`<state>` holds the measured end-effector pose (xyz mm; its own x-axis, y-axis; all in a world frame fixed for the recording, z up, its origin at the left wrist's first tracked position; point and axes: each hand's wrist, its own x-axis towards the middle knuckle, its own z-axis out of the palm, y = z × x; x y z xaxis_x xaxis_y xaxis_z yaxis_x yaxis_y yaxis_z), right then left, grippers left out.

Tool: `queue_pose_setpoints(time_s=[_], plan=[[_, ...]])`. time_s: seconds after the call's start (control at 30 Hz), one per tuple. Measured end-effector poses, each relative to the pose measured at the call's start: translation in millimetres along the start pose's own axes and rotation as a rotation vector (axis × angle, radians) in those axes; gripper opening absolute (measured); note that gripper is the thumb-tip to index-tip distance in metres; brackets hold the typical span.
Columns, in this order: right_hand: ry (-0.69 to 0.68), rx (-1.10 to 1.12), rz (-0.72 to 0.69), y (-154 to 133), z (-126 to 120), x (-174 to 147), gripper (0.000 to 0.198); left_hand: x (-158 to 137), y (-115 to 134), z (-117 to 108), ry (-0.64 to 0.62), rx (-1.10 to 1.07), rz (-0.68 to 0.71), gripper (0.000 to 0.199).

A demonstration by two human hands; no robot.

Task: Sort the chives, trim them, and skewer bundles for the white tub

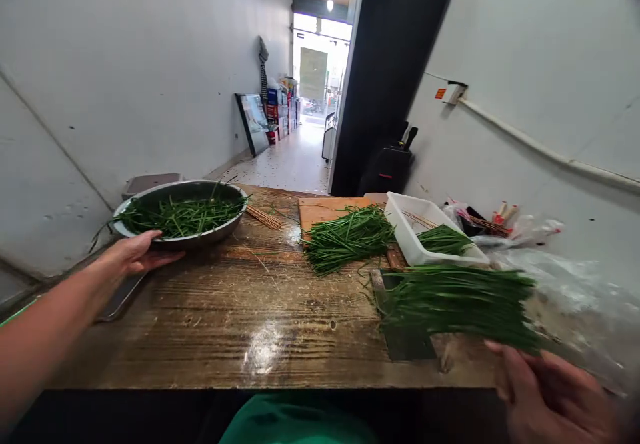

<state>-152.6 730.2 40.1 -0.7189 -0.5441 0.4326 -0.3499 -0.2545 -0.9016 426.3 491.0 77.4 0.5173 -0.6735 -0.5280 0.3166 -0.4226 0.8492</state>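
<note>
My left hand point(137, 254) grips the near left rim of a wide metal bowl point(220, 234), thumb over the edge and fingers underneath. Loose, tangled green chives point(195, 216) lie in this bowl. At the lower right, my right hand point(555, 391) is blurred, its fingers closed at the corner of a flat, aligned bundle of chives point(460, 301). That bundle lies over a cleaver point(410, 347), hiding part of its blade. A second heap of chives point(350, 236) rests partly on a wooden cutting board point(325, 209).
Thin wooden skewers point(264, 217) lie beside the bowl. A white plastic tray point(425, 256) holds more chives and some sticks. Crumpled clear plastic bags point(575, 291) fill the table's right side. The worn wooden table point(240, 337) ends close to my body.
</note>
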Motion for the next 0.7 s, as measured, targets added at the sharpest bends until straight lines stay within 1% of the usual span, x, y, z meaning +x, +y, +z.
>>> queue_pose_setpoints(time_s=[0.03, 0.1, 0.17, 0.2, 0.23, 0.27, 0.3, 0.33, 0.4, 0.43, 0.47, 0.5, 0.53, 0.57, 0.6, 0.63, 0.67, 0.7], plan=[[0.012, 0.001, -0.021, -21, 12, 1, 0.042, -4, -1, -2, -0.008, 0.0, 0.0, 0.024], [0.023, 0.023, -0.066, -57, 31, -2, 0.037, -18, -7, -6, -0.068, 0.008, -0.01, 0.042], [0.038, 0.046, -0.1, -79, 39, -8, 0.032, -42, -21, -8, -0.178, 0.065, -0.022, 0.055], [0.049, 0.057, -0.116, -85, 40, -11, 0.031, -57, -30, -6, -0.262, 0.111, 0.024, 0.057], [0.061, 0.069, -0.129, -86, 39, -15, 0.031, -73, -40, -2, -0.359, 0.195, 0.114, 0.058], [0.075, 0.08, -0.142, -86, 37, -18, 0.031, -90, -50, 7, -0.472, 0.319, 0.25, 0.06], [0.091, 0.088, -0.152, -84, 36, -21, 0.031, -106, -58, 19, -0.533, 0.49, 0.435, 0.064], [0.109, 0.092, -0.161, -82, 36, -23, 0.03, -122, -65, 36, -0.542, 0.709, 0.624, 0.071], [0.135, 0.093, -0.163, -80, 38, -28, 0.029, -147, -72, 85, -0.5, 1.015, 1.03, 0.097], [0.138, 0.094, -0.156, -80, 40, -30, 0.028, -154, -72, 115, -0.487, 1.108, 1.184, 0.105], [0.136, 0.096, -0.144, -81, 41, -31, 0.027, -156, -70, 147, -0.47, 1.162, 1.301, 0.107], [0.143, 0.097, -0.136, -82, 42, -32, 0.027, -154, -67, 179, -0.441, 1.201, 1.371, 0.108], [0.143, 0.097, -0.126, -82, 42, -33, 0.027, -147, -62, 211, -0.421, 1.245, 1.385, 0.104], [0.155, 0.088, -0.118, -81, 39, -33, 0.027, -136, -56, 239, -0.415, 1.296, 1.344, 0.095], [0.17, 0.071, -0.114, -78, 35, -33, 0.027, -123, -49, 264, -0.422, 1.363, 1.245, 0.086], [0.121, 0.051, -0.087, -74, 30, -31, 0.028, -108, -42, 285, -0.462, 1.413, 1.174, 0.077], [0.12, 0.025, -0.074, -68, 23, -29, 0.028, -94, -36, 302, -0.517, 1.45, 1.146, 0.07], [0.145, 0.004, -0.065, -60, 16, -25, 0.027, -80, -31, 316, -0.538, 1.457, 1.142, 0.065]])
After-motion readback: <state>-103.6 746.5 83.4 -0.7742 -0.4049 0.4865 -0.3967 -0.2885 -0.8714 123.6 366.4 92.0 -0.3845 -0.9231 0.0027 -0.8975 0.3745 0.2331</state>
